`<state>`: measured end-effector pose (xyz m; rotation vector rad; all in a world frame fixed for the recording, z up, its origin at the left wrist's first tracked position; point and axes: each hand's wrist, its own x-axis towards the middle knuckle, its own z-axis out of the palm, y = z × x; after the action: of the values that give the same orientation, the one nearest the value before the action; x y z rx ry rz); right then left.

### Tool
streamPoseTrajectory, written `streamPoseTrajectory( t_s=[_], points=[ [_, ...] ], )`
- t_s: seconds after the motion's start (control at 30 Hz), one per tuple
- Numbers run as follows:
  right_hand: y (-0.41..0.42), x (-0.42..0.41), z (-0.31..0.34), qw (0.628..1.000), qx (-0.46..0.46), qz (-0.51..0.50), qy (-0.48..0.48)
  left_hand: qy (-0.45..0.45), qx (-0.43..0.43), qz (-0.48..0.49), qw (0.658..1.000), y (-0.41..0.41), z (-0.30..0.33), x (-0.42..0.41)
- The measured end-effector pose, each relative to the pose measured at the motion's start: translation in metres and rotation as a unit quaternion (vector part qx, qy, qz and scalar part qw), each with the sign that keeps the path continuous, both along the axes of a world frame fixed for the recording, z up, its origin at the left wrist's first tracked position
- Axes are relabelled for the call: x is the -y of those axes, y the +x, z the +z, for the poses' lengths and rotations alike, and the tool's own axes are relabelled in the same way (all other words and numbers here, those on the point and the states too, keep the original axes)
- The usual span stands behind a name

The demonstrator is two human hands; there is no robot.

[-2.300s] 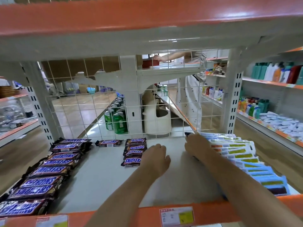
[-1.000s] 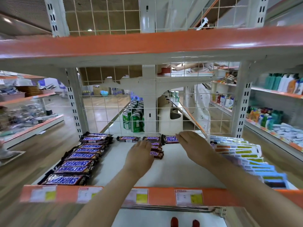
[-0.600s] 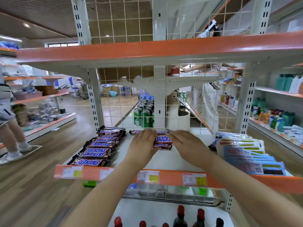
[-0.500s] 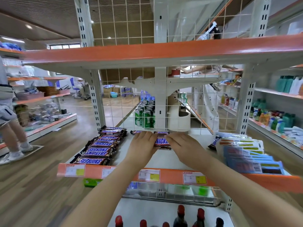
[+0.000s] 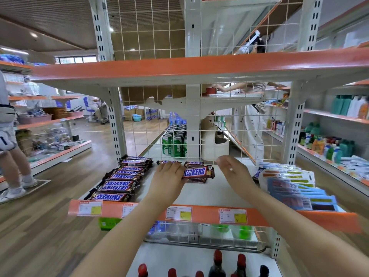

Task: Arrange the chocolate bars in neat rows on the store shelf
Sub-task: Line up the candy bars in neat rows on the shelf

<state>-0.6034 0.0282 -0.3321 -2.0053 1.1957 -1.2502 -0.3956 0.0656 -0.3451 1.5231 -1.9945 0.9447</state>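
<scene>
Head view: left hand (image 5: 168, 176) gripping brown foil-wrapped Snickers bar (image 5: 198, 172) mid-frame, right hand (image 5: 233, 169) loosely open beside it; bars stacked beneath (image 5: 196, 179) likely to slide askew.

left hand (image 5: 168, 180) hiding bar ends, lower bottles (image 5: 217, 262) cropped, price tags (image 5: 178, 213) perhaps unreadable
</scene>
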Motion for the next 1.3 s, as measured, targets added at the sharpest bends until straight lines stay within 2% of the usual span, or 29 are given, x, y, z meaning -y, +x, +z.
streamPoseTrajectory(
  t_s=[0.07, 0.2, 0.27, 0.4, 0.47, 0.53, 0.67, 0.8, 1.0, 1.13, 1.3],
  points=[
    [0.004, 0.001, 0.009, 0.995, 0.055, 0.023, 0.083, -0.003, -0.002, 0.002, 1.000, 0.001, -0.002, 0.002],
    [0.013, -0.003, 0.018, 0.977, -0.013, 0.057, 0.205, -0.005, 0.000, -0.007, 1.000, 0.002, -0.008, 0.004],
    [0.017, -0.002, 0.014, 0.973, -0.031, 0.063, 0.222, -0.009, 0.002, -0.012, 1.000, 0.003, -0.010, 0.005],
    [0.020, 0.003, 0.007, 0.974, -0.010, 0.059, 0.217, 0.010, -0.013, -0.028, 0.999, 0.008, -0.014, 0.007],
    [0.021, 0.004, 0.007, 0.978, -0.001, 0.047, 0.205, 0.045, -0.055, -0.034, 0.997, 0.006, -0.011, 0.002],
    [0.020, 0.005, 0.005, 0.982, 0.010, 0.030, 0.188, 0.101, -0.134, -0.017, 0.986, 0.004, -0.009, -0.001],
    [0.013, 0.005, 0.005, 0.981, 0.066, 0.016, 0.184, 0.138, -0.356, -0.020, 0.924, 0.003, -0.006, -0.003],
    [0.010, 0.003, 0.007, 0.978, 0.098, 0.013, 0.185, 0.189, -0.555, -0.051, 0.809, 0.000, -0.002, 0.000],
    [0.011, 0.001, 0.007, 0.971, 0.107, 0.031, 0.211, 0.294, -0.667, -0.099, 0.677, -0.005, 0.004, -0.005],
    [0.014, 0.000, 0.006, 0.971, 0.089, 0.050, 0.215, 0.301, -0.689, -0.132, 0.646, -0.009, 0.002, -0.007],
    [0.017, -0.002, 0.005, 0.971, 0.092, 0.050, 0.215, 0.294, -0.706, -0.136, 0.629, -0.009, 0.000, -0.008]
  ],
)
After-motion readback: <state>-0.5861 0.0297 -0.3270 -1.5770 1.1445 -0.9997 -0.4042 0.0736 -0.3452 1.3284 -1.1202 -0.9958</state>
